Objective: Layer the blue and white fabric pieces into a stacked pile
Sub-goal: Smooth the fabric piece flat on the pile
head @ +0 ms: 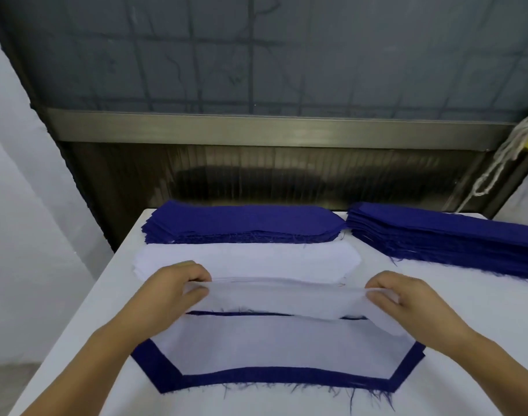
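While our left hand [178, 291] and right hand [406, 298] are each pinching an end of the white piece [274, 298], we are holding it taut just above the layered pile [274, 352], whose blue border is showing round a white top. We are judging that its edges should be squared to that pile before release. Behind, the white stack [244, 259] and two blue stacks [241, 222] are waiting.

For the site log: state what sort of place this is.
Probably a garment workshop's cutting or sewing table: stacks of cut blue fabric pieces, a pile of matching white pieces, and a white-covered worktable.
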Demonstrator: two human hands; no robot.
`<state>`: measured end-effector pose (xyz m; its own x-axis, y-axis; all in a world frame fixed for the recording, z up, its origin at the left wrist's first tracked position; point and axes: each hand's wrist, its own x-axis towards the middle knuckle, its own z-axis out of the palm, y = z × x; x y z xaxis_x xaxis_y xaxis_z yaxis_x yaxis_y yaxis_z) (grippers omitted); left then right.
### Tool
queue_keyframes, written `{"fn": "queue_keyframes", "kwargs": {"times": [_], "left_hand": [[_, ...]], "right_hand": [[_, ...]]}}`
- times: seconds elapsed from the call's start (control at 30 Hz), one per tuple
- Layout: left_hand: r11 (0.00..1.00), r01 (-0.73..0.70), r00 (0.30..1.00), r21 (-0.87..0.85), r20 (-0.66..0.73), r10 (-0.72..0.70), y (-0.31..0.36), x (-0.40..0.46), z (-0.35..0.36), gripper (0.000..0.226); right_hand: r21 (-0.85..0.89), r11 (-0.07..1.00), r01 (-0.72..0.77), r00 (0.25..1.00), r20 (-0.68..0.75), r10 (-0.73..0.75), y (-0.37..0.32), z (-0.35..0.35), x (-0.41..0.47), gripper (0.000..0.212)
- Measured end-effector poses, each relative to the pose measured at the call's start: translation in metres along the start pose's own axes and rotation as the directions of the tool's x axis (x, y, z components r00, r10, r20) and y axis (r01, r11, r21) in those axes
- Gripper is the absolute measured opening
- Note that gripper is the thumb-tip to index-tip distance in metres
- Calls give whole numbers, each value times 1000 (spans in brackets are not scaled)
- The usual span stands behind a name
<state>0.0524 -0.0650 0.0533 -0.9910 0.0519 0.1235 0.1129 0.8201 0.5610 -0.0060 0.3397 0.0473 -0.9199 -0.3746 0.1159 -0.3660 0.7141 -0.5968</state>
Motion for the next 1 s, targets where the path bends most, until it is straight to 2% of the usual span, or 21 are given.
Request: {"fn": "queue_keyframes", "kwargs": {"times": [0.07, 0.1, 0.17, 0.23, 0.3, 0.4, 0.57, 0.73, 0.8, 0.87, 0.9, 1.0], "left_hand": [[994, -94, 988, 53, -122, 100, 0, -7, 1, 22], [987, -137, 979, 82, -140, 147, -2, -14, 2, 24], [965, -227, 966, 129, -98, 240, -7, -29, 9, 31], [936, -304, 950, 177, -18, 312, -12, -45, 23, 41], [930, -302, 952, 207, 17, 306, -18, -57, 37, 45], [942, -264, 963, 207, -6, 271, -23, -64, 44, 42], [920, -294, 955, 260, 33, 296, -17, -60, 38, 45], [941, -258, 966, 221, 72, 248, -17, -64, 38, 41], [946, -259, 965, 194, 92, 245, -18, -66, 36, 30], [948, -262, 964, 182, 95, 248, -21, -68, 33, 7], [952, -246, 968, 185, 92, 232, -23, -69, 31, 7], [962, -196, 980, 189, 46, 191, -31, -66, 29, 24]], "right_hand": [[-185, 966, 182, 959, -182, -215, 1, 3, -8, 11], [-274, 924, 266, 920, -214, -328, 5, 6, -13, 12], [-386, 839, 382, 857, -191, -478, 16, 17, -28, 20], [-437, 781, 445, 823, -144, -550, 27, 32, -42, 35], [-462, 744, 483, 801, -110, -589, 37, 46, -51, 46], [-453, 751, 481, 803, -117, -585, 39, 54, -56, 50], [-449, 753, 481, 802, -120, -585, 36, 50, -55, 47], [-425, 765, 485, 838, -24, -545, 28, 44, -60, 29], [-390, 801, 454, 874, 19, -486, 26, 39, -64, 27], [-379, 817, 434, 888, 30, -458, 26, 35, -66, 28], [-379, 822, 426, 892, 23, -452, 26, 33, -65, 27], [-419, 823, 384, 904, -12, -428, 31, 31, -60, 17]]}}
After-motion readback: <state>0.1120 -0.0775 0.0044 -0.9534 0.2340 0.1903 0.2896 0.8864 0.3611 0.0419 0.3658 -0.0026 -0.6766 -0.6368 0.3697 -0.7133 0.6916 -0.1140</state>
